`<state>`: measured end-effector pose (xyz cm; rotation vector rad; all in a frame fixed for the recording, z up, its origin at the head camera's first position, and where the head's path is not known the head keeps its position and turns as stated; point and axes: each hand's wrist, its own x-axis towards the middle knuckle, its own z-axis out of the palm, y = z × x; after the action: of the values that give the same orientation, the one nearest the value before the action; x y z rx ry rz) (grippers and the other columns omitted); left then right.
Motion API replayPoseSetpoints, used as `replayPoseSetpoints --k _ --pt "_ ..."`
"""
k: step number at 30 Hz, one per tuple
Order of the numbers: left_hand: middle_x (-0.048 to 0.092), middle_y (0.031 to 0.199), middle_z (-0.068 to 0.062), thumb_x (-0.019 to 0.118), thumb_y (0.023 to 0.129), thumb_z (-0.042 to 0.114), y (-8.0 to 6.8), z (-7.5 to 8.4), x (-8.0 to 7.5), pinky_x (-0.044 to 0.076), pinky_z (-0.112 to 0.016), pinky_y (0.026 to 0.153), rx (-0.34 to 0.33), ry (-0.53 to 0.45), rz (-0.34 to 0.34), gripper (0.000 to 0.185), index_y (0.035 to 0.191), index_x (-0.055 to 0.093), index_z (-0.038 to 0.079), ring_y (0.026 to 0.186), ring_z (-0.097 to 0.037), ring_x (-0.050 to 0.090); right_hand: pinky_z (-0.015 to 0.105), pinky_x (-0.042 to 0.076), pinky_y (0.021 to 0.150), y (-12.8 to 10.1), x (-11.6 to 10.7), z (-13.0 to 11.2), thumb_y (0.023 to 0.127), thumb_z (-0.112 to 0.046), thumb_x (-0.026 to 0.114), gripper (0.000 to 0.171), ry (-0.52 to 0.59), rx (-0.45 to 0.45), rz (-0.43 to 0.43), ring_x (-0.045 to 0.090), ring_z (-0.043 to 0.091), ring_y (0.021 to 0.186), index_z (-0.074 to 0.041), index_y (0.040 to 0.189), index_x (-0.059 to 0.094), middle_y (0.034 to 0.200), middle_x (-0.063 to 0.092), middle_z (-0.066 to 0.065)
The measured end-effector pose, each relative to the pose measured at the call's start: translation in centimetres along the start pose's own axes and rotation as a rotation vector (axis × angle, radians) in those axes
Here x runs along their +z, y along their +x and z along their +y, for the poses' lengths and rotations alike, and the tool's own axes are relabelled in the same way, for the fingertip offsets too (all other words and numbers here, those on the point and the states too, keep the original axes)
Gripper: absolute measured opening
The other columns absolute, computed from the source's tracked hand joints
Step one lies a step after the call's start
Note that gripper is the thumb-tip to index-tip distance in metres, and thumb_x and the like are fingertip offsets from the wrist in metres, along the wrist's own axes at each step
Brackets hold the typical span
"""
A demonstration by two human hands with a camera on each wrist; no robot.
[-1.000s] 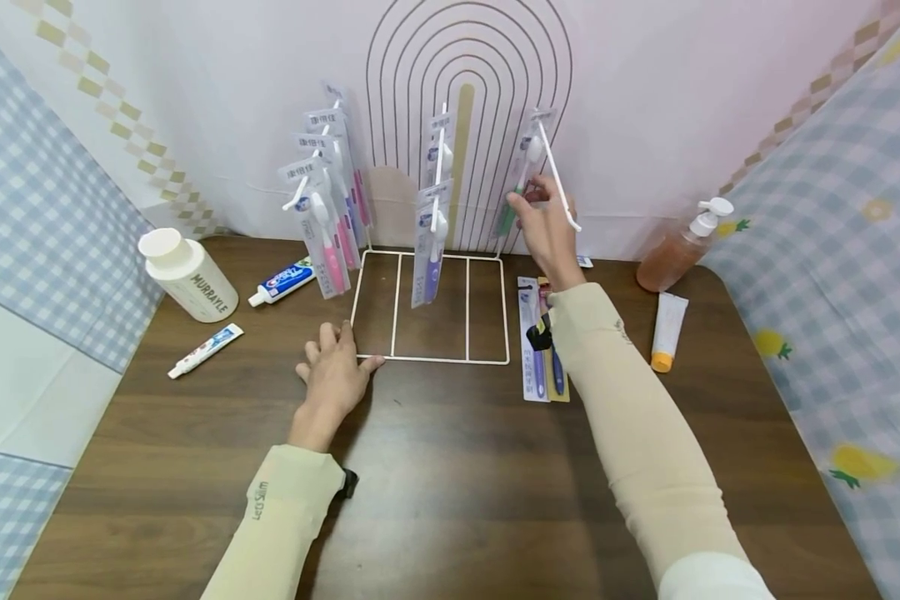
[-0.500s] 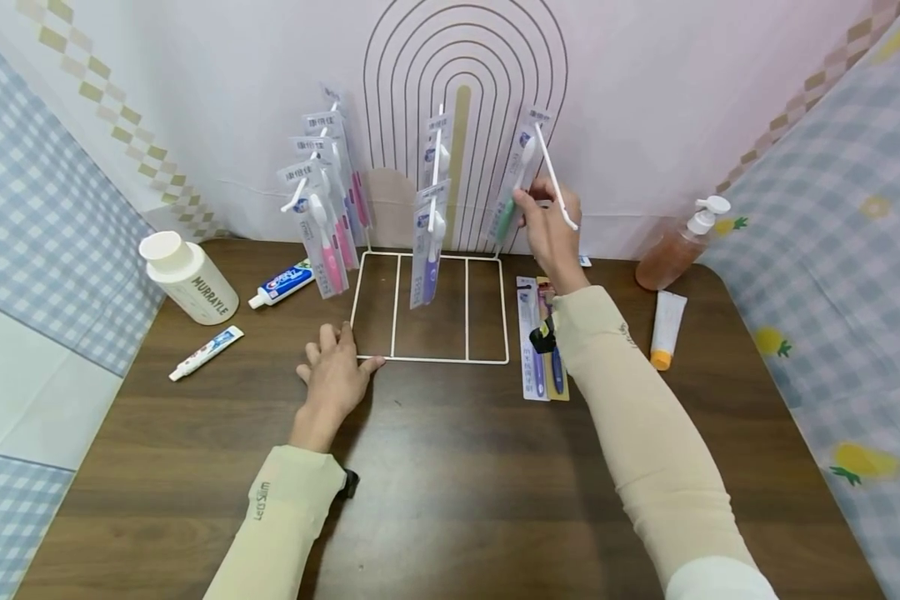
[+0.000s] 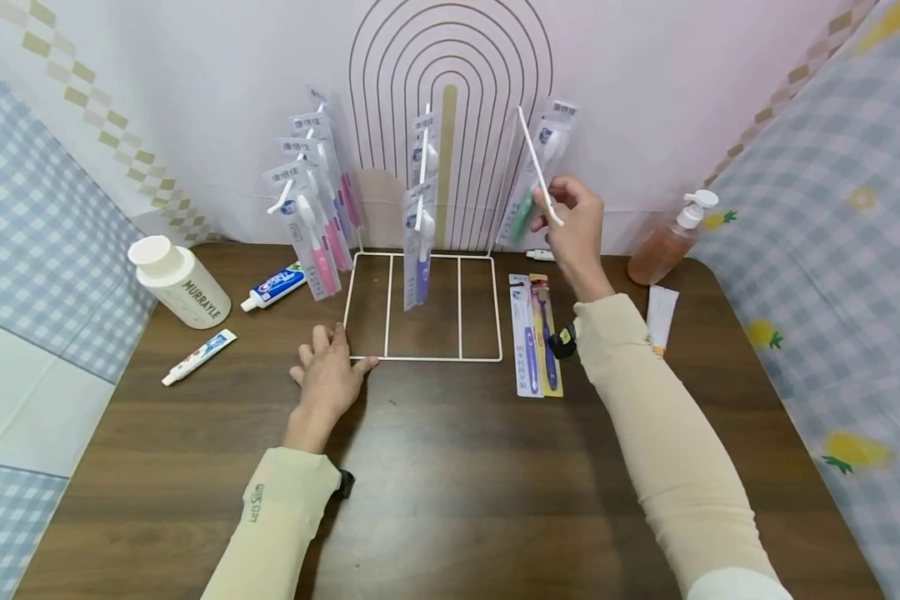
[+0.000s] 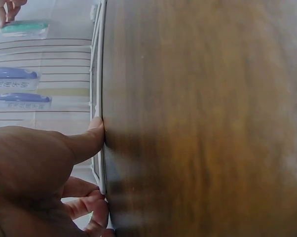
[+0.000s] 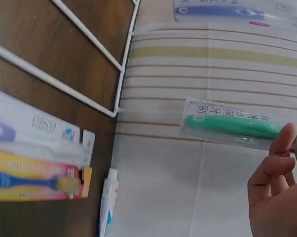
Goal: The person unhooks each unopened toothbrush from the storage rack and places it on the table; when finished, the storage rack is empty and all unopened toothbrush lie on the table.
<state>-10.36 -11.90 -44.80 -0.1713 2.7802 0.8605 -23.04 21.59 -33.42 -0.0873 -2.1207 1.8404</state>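
Observation:
My right hand (image 3: 576,229) pinches a packaged green toothbrush (image 3: 525,212) at its edge. The pack's top stands to the right of the rack's right hook (image 3: 536,158), apparently off it. In the right wrist view the green handle (image 5: 227,124) shows through clear plastic, thumb and fingers at one end. With fingers spread, my left hand (image 3: 326,379) rests at the front left corner of the white wire rack (image 3: 435,359); in the left wrist view its thumb (image 4: 87,143) presses the base wire. Packaged pink toothbrushes (image 3: 322,262) hang on the left hook, purple ones (image 3: 422,275) on the middle hook.
Two packaged toothbrushes (image 3: 527,350) lie right of the rack, near a small tube (image 3: 542,255). A pump bottle (image 3: 663,250) and a white tube (image 3: 662,312) are farther right. At left are a white bottle (image 3: 187,287) and two toothpaste tubes (image 3: 273,286).
The right hand has moved the green toothbrush pack rightward, from behind the right hook to its right side. My left hand keeps its place on the rack; the head view has shifted slightly.

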Motion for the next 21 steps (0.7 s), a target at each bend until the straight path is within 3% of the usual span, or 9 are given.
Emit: replayPoseSetpoints --k 4,8,13,17,21 --pt "0.034 0.16 -0.027 0.071 0.114 0.037 -0.1 0.0 0.0 0.03 -0.075 0.112 0.001 -0.002 0.004 0.09 0.177 0.027 -0.008 0.136 -0.052 0.035 0.017 0.045 0.05 -0.3 -1.3 0.3 0.113 -0.007 0.07 0.016 0.005 0.025 0.003 0.064 0.005 0.053 -0.014 0.099 0.07 0.093 0.07 -0.001" --pt "0.035 0.159 -0.028 0.073 0.113 0.036 -0.1 0.1 0.2 0.029 -0.075 0.111 0.003 -0.014 0.015 0.091 0.177 0.028 -0.009 0.136 -0.053 0.035 0.018 0.054 0.055 -1.2 -2.8 1.7 0.115 -0.008 0.067 0.011 -0.046 0.02 -0.007 0.063 0.004 0.054 0.0 0.11 0.073 0.094 0.069 -0.001" --pt "0.035 0.159 -0.028 0.072 0.113 0.036 -0.1 0.2 0.1 0.029 -0.076 0.113 0.005 -0.004 0.009 0.091 0.177 0.026 -0.009 0.137 -0.053 0.035 0.015 0.051 0.06 -2.7 -5.1 3.9 0.116 -0.013 0.066 0.032 -0.163 0.107 0.012 0.056 0.001 0.06 0.014 0.131 0.074 0.088 0.066 -0.008" --pt "0.034 0.159 -0.027 0.071 0.115 0.036 -0.1 0.1 0.1 0.029 -0.076 0.114 0.002 0.001 0.006 0.089 0.178 0.026 -0.008 0.139 -0.054 0.035 0.015 0.048 0.064 -4.3 -6.9 5.8 0.117 -0.02 0.065 0.037 -0.28 0.201 0.021 0.058 0.007 0.069 0.009 0.137 0.076 0.092 0.066 -0.002" --pt "0.034 0.161 -0.028 0.07 0.115 0.036 0.0 0.1 0.0 0.029 -0.076 0.114 0.002 0.003 0.003 0.089 0.178 0.025 -0.008 0.14 -0.054 0.035 0.02 0.049 0.074 -5.8 -8.0 7.2 0.121 -0.03 0.059 0.043 -0.406 0.31 -0.022 0.063 0.022 0.095 0.002 0.145 0.075 0.115 0.069 0.013"
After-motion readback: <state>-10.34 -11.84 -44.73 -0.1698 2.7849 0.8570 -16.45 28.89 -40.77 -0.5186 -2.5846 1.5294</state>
